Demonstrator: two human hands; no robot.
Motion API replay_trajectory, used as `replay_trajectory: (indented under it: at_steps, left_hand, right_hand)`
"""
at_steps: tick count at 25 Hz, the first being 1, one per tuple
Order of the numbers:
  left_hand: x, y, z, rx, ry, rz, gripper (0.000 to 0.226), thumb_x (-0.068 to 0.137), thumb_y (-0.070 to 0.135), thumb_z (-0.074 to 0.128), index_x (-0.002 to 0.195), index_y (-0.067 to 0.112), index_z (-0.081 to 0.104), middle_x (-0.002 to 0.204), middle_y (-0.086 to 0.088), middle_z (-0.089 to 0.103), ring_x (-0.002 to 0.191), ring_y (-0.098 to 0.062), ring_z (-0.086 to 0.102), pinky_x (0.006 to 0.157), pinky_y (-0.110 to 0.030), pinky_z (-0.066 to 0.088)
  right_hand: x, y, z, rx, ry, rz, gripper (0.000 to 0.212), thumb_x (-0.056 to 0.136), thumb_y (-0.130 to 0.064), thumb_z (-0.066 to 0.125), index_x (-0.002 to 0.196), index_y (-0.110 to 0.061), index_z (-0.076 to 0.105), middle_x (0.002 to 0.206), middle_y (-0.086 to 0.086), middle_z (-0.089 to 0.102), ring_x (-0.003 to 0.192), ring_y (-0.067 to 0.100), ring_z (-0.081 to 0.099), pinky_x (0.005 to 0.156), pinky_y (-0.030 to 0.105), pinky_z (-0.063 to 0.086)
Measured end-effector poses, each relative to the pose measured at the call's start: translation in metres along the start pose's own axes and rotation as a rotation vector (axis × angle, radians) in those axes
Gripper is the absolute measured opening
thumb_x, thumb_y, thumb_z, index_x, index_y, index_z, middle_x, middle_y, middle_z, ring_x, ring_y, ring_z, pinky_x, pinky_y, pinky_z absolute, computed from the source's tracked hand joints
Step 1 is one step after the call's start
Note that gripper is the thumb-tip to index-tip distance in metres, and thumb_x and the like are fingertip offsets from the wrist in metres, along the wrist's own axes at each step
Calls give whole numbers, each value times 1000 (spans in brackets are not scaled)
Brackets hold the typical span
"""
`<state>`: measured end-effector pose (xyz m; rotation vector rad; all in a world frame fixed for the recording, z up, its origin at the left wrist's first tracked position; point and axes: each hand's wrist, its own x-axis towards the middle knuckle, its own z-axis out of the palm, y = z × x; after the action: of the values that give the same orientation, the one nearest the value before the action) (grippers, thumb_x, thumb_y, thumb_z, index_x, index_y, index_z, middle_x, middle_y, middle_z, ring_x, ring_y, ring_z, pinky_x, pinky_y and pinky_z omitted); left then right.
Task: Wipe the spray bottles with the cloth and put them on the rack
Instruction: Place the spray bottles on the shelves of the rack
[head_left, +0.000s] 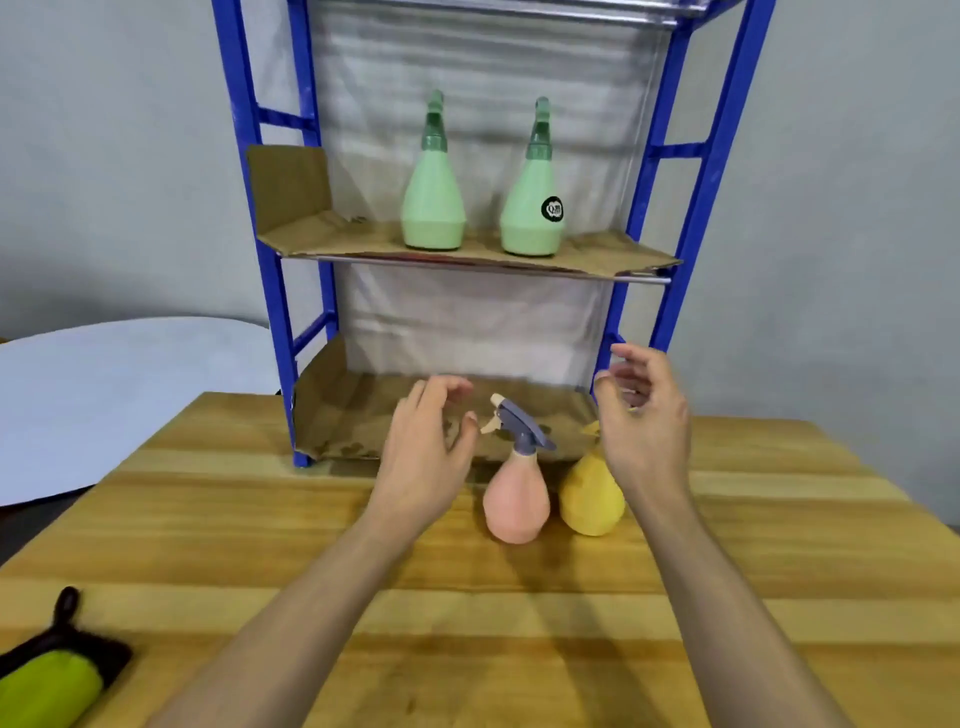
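Spray bottles, four in view. Pink bottle (516, 503) stands upright on the wooden table (363, 561), between the two hands and just below them in frame; grey-blue trigger head (524, 427) with a pale nozzle pointing toward the left hand. Yellow bottle (592, 498) stands just beside the pink one, on its right, directly under the right hand; its top is hidden behind that hand and wrist.

Left hand (423, 447): raised over the table, fingers loosely spread and slightly curled, holding nothing. Thumb tip is near the pink bottle's nozzle; contact cannot be confirmed.

Right hand (641, 415): raised, fingers apart and curled inward, palm toward the left hand, holding nothing. It overlaps the yellow bottle's upper part in frame; whether it touches cannot be told.

Two green bottles, one (434, 187) above the left hand and one with a round black label (533, 195) up and between the hands, stand upright on the cardboard-lined middle shelf of the blue rack (691, 218), apart from each other. The rack's lower shelf, also cardboard-lined (343, 421), lies just beyond the fingertips of both hands.

Near the left forearm, at the table's near-left corner: a lime-green item on black (49, 680), partly cut off by the frame; identity unclear.
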<state>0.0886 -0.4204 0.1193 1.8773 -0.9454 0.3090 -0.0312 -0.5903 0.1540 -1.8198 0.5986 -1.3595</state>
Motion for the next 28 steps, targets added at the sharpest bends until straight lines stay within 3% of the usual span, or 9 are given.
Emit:
replay_trajectory:
  at_steps: [3, 6, 10, 14, 18, 22, 28]
  left_hand:
    - [-23, -18, 36, -60, -109, -97, 30, 94, 14, 66, 123, 19, 58, 116, 3, 63, 106, -17, 63, 97, -42, 53]
    - [-38, -28, 66, -76, -232, -216, 43, 90, 23, 72, 129, 17, 55, 121, 0, 63, 110, -20, 64, 98, -37, 52]
    - [-46, -26, 95, -10, -242, -318, 61, 82, 31, 76, 135, 19, 48, 123, -2, 53, 113, -23, 56, 96, -36, 46]
    - [-42, -18, 113, 43, -167, -367, 67, 76, 42, 80, 129, 22, 44, 123, -3, 50, 115, -31, 54, 97, -44, 48]
    - [-53, -17, 127, 85, -123, -401, 86, 69, 54, 85, 137, 29, 37, 131, -3, 47, 119, -34, 53, 98, -46, 49]
    - [-53, -21, 130, 68, -117, -406, 85, 73, 50, 85, 139, 31, 35, 132, -3, 47, 118, -35, 56, 93, -47, 51]
    - [-50, -34, 87, -24, -127, -321, 87, 68, 49, 84, 141, 33, 38, 125, 9, 48, 114, -18, 56, 96, -39, 51]
  right_hand:
    - [-36, 42, -15, -20, 78, 73, 16, 90, -9, 65, 101, -22, 64, 90, -10, 66, 81, 6, 63, 74, 23, 51]
    - [-61, 89, -22, -103, 96, 183, 16, 87, -18, 70, 99, -21, 60, 97, -3, 65, 90, 20, 64, 85, 41, 53]
    - [-69, 121, -10, -362, -67, 375, 66, 78, -53, 77, 131, -24, 50, 124, 7, 57, 121, 29, 50, 104, 50, 42]
    - [-62, 130, 6, -379, -92, 359, 76, 76, -55, 77, 135, -21, 46, 130, 11, 54, 126, 34, 49, 103, 51, 43]
    - [-65, 131, 16, -475, -69, 372, 91, 67, -63, 80, 138, -22, 39, 131, 14, 50, 123, 37, 51, 98, 51, 46]
    - [-62, 135, 13, -406, -125, 354, 85, 67, -50, 83, 137, -28, 41, 127, 11, 46, 119, 37, 52, 99, 50, 47]
    - [-55, 108, -5, -198, -167, 306, 83, 72, -35, 83, 143, -27, 42, 133, -3, 53, 118, 20, 54, 99, 39, 46]
